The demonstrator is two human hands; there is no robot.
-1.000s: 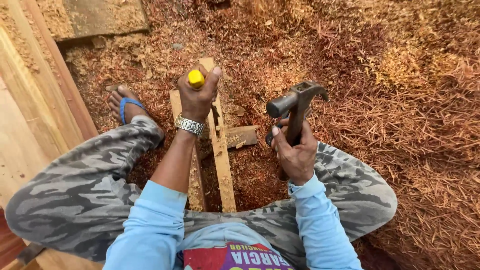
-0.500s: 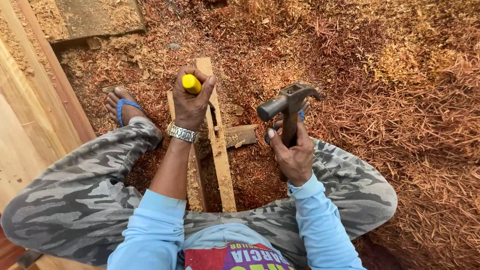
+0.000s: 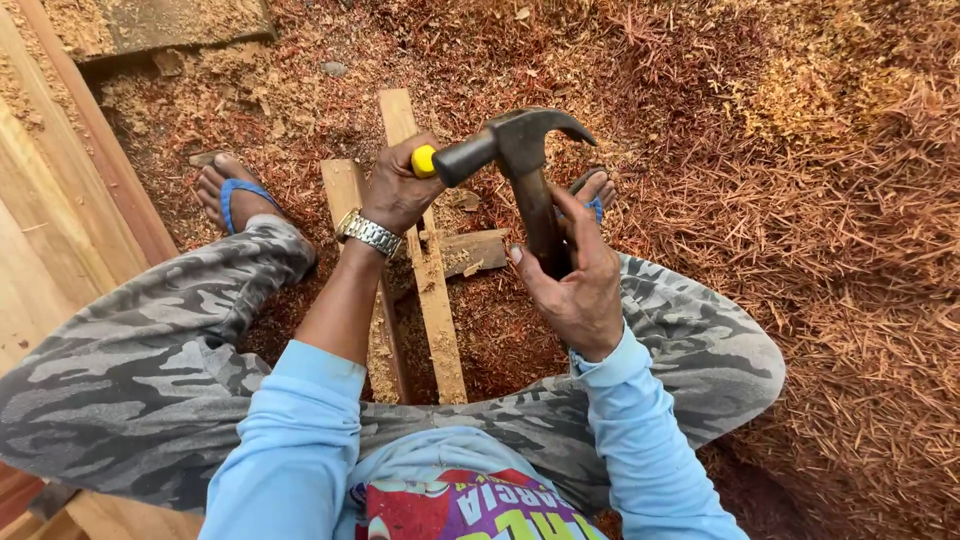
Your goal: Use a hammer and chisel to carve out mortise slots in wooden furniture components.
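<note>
Between the bent knees, a yellow-handled tool, probably a chisel though its blade is hidden, is gripped tight in the left hand and stood on a narrow wooden strip. Since half a second ago the claw hammer, clasped by its dark handle in the right hand, has been swung across, so that its steel face is now met with the yellow butt: a blow is being delivered. A second pale, rough-sawn strip lies alongside. Reddish, stringy wood shavings are spread around.
</note>
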